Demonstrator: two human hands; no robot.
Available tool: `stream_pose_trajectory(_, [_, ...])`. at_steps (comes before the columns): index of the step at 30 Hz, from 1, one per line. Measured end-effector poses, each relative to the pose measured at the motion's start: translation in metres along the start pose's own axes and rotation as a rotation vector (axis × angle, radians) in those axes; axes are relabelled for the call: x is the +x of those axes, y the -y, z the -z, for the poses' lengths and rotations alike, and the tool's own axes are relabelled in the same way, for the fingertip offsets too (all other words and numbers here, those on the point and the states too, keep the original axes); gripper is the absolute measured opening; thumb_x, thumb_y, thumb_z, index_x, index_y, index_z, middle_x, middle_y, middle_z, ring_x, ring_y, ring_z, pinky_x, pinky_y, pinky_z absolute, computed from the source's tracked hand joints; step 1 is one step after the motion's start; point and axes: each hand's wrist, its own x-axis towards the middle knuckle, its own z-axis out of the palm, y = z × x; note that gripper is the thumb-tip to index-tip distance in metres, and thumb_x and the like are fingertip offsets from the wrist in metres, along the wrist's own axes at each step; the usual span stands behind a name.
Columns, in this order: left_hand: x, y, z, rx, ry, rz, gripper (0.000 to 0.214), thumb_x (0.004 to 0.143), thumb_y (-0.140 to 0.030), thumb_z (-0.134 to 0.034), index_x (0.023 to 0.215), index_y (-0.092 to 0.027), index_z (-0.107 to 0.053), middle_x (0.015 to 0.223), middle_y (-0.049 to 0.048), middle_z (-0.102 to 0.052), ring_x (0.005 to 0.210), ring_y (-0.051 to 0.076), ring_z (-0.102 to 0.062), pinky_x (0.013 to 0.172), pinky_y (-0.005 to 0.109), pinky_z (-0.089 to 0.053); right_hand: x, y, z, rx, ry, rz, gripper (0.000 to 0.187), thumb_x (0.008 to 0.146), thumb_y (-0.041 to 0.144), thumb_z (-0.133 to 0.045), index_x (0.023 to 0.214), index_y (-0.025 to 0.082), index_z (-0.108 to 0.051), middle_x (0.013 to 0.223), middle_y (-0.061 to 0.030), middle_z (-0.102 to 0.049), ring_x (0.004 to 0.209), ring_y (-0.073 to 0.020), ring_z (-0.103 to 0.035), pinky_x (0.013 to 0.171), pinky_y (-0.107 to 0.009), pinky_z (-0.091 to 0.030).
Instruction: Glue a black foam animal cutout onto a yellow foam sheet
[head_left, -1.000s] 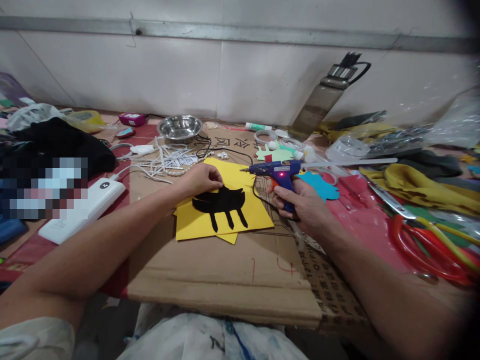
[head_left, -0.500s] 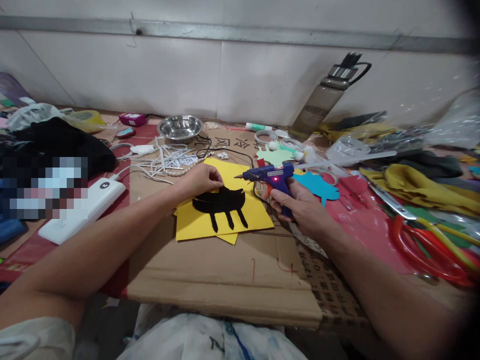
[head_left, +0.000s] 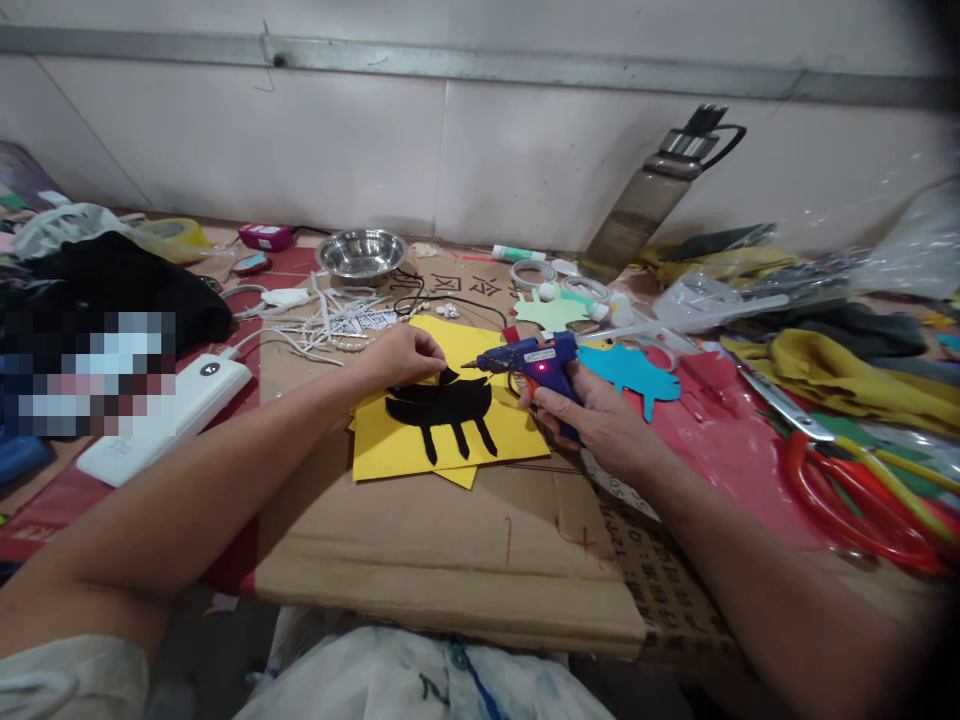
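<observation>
A black cut-out shape [head_left: 444, 410] with three legs lies on a yellow sheet [head_left: 390, 450], which rests on a flattened cardboard box [head_left: 450, 540]. My left hand [head_left: 405, 355] pinches the upper left edge of the black shape, fingers closed. My right hand [head_left: 592, 415] grips a blue hot glue gun [head_left: 529, 358] with a red light on. Its nozzle points left and hovers just above the black shape's top edge, close to my left fingers.
A steel bowl [head_left: 361, 252], white cords [head_left: 322, 320] and a white power bank [head_left: 169, 405] lie to the left. Teal [head_left: 628, 368] and green [head_left: 551, 310] cut-outs, red-handled scissors [head_left: 862, 490], yellow cloth [head_left: 847, 370] and a leaning bottle [head_left: 645, 200] crowd the right.
My right hand has carried the glue gun leftward and slightly down, bringing the nozzle over the black shape. My left hand has stayed put on the shape's edge.
</observation>
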Motion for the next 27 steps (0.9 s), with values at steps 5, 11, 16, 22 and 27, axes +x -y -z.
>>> stream_pose_trajectory(5, [0.0, 0.003, 0.0, -0.117, 0.036, 0.043, 0.008, 0.072, -0.023, -0.071, 0.074, -0.016, -0.071, 0.049, -0.0025, -0.055, 0.04, 0.006, -0.04, 0.045, 0.023, -0.031, 0.0, 0.0, -0.001, -0.017, 0.016, 0.025, 0.033, 0.079, 0.049, -0.068, 0.095, 0.022, -0.058, 0.057, 0.0058, -0.046, 0.042, -0.0069, -0.035, 0.037, -0.021, -0.024])
stream_pose_trajectory(11, [0.003, 0.01, 0.001, -0.243, 0.057, 0.075, 0.011, 0.071, -0.025, -0.076, 0.073, -0.016, -0.07, 0.048, -0.0021, -0.053, 0.038, 0.005, -0.038, 0.042, 0.023, -0.025, -0.001, 0.002, -0.002, -0.051, 0.009, 0.065, 0.037, 0.078, 0.052, -0.069, 0.098, 0.022, -0.057, 0.063, 0.004, -0.051, 0.044, -0.0076, -0.037, 0.037, -0.022, -0.025])
stream_pose_trajectory(16, [0.003, 0.012, 0.004, -0.273, 0.069, 0.097, 0.015, 0.074, -0.026, -0.078, 0.077, -0.015, -0.069, 0.048, -0.0027, -0.053, 0.038, 0.004, -0.038, 0.041, 0.021, -0.023, -0.001, 0.0, -0.001, -0.141, -0.001, 0.076, 0.036, 0.082, 0.053, -0.064, 0.098, 0.021, -0.059, 0.063, 0.0037, -0.05, 0.046, -0.008, -0.038, 0.039, -0.023, -0.027])
stream_pose_trajectory(22, [0.005, 0.018, 0.004, -0.303, 0.083, 0.072, 0.015, 0.077, -0.026, -0.076, 0.08, -0.014, -0.067, 0.051, -0.0018, -0.056, 0.037, 0.004, -0.039, 0.04, 0.02, -0.023, -0.001, -0.001, -0.001, -0.216, 0.022, 0.086, 0.042, 0.084, 0.055, -0.06, 0.106, 0.019, -0.057, 0.076, -0.0001, -0.057, 0.05, -0.0083, -0.042, 0.042, -0.023, -0.032])
stream_pose_trajectory(27, [0.003, 0.015, 0.005, -0.312, 0.058, 0.072, 0.009, 0.079, -0.02, -0.074, 0.077, -0.015, -0.066, 0.052, -0.0015, -0.056, 0.038, 0.004, -0.039, 0.04, 0.021, -0.024, -0.001, 0.0, -0.003, -0.281, 0.015, 0.12, 0.04, 0.085, 0.053, -0.058, 0.106, 0.019, -0.057, 0.076, -0.0008, -0.058, 0.053, -0.0099, -0.045, 0.044, -0.024, -0.036])
